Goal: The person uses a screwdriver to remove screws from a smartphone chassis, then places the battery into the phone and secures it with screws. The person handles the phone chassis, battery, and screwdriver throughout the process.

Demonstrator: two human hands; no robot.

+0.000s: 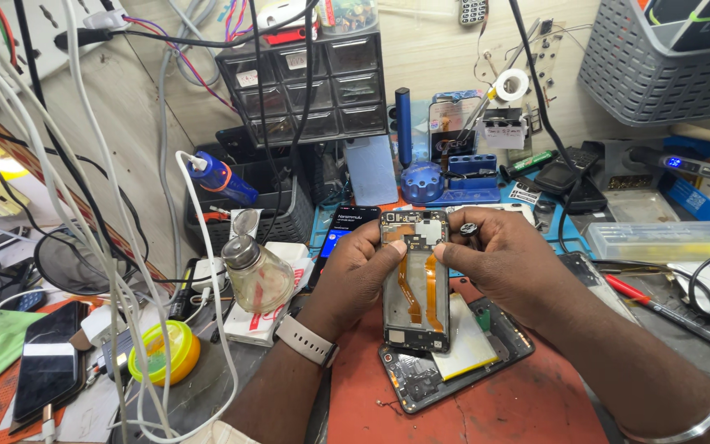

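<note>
My left hand [357,269] and my right hand [495,256] hold an opened phone frame [417,284] upright between them, its inside facing me with orange flex cables running down the middle. The left thumb presses on the frame's upper left part, the right thumb and fingers grip its upper right edge. A pale watch sits on my left wrist and a metal bangle on my right. Under the held frame lies another opened phone body [454,362] with a pale battery, flat on the red mat [519,407].
A glass solvent bottle [256,271] stands left of my hands, a yellow round tin [166,352] further left. A lit phone [343,230] lies behind. Drawer cabinet [314,82], blue tool stand [454,177], grey basket [659,66], clear plastic box [659,240], red-handled tool [643,300] and many cables surround the bench.
</note>
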